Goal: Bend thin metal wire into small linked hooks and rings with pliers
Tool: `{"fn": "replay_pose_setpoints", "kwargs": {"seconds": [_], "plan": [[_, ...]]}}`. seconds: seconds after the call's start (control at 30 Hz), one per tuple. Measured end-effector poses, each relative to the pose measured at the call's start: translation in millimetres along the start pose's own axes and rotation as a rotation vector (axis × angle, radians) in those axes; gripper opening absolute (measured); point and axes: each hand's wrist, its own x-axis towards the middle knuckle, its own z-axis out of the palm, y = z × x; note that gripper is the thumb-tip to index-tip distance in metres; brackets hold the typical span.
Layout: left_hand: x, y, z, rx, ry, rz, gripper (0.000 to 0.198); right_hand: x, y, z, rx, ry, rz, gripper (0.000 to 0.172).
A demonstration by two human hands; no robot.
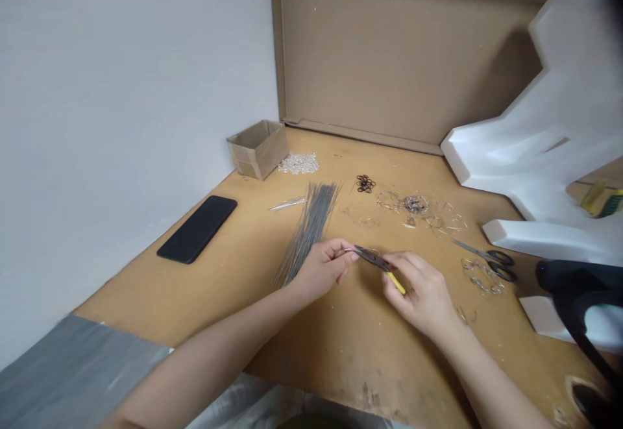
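My right hand (418, 289) is closed on yellow-handled pliers (374, 257), whose dark jaws point left. Between the fingertips of my left hand (325, 265) is a thin wire (343, 251), pinched right at the plier tips. Just behind that hand lies a bundle of straight grey wires (311, 224), partly covered by it. Whether the jaws bite on the wire is too small to tell. Beyond the pliers are a few loose bent wires (367, 222) and a heap of small black rings (365, 183).
At the back left, a small cardboard box (260, 150) stands beside a pile of clear beads (299, 163). A black phone (197, 229) lies to the left. Scissors (489, 259), tangled wire pieces (435, 213) and white foam (516, 237) are on the right. A cardboard panel (389, 59) rises behind.
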Motion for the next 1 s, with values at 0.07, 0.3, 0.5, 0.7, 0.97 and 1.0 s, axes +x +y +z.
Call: {"fn": "replay_pose_setpoints", "kwargs": {"seconds": [0.07, 0.3, 0.5, 0.7, 0.97, 1.0], "plan": [[0, 0, 0.1, 0.008, 0.003, -0.001, 0.028, -1, 2, 1, -0.039, 0.018, -0.012, 0.024], [3, 5, -4.7, -0.002, -0.109, -0.049, 0.030, -3, 9, 2, -0.024, -0.003, 0.053, 0.024], [6, 13, -13.0, -0.104, -0.156, -0.056, 0.030, -2, 8, -5, -0.036, -0.011, 0.034, 0.023], [7, 11, -17.0, -0.068, -0.133, -0.087, 0.022, -2, 5, -7, -0.061, -0.040, 0.013, 0.023], [7, 7, -17.3, -0.059, -0.155, -0.082, 0.024, -2, 6, -4, -0.020, 0.024, 0.080, 0.023], [7, 7, -16.6, -0.069, -0.148, -0.090, 0.024, -2, 7, -3, -0.005, 0.022, 0.087, 0.023]]}}
